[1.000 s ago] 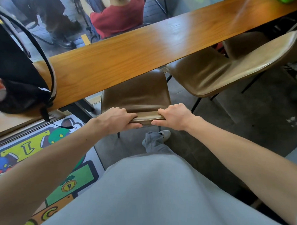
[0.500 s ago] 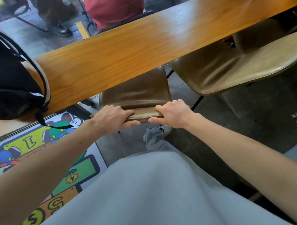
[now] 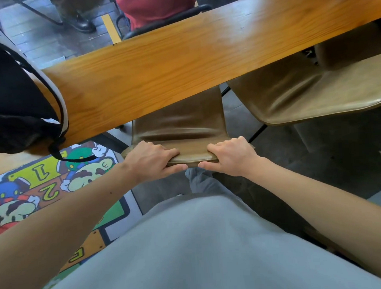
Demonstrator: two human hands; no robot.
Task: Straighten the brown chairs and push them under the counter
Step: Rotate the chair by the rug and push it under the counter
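Observation:
A brown chair (image 3: 179,120) stands straight in front of me, its seat partly hidden under the wooden counter (image 3: 181,61). My left hand (image 3: 153,161) grips the top edge of its backrest on the left, fingers over the rim and thumb below. My right hand (image 3: 231,156) grips the same edge on the right. A second brown chair (image 3: 303,95) stands to the right, turned at an angle, with its backrest sticking out from the counter.
A black bag (image 3: 15,97) rests on the counter at the left. A colourful floor mat (image 3: 34,190) with numbers lies at lower left. Beyond the counter a person in a red top (image 3: 155,6) sits on a dark chair. My grey clothing fills the bottom.
The chair in my hands has slid further under the counter, and I have moved closer. Both hands keep their grip on the backrest.

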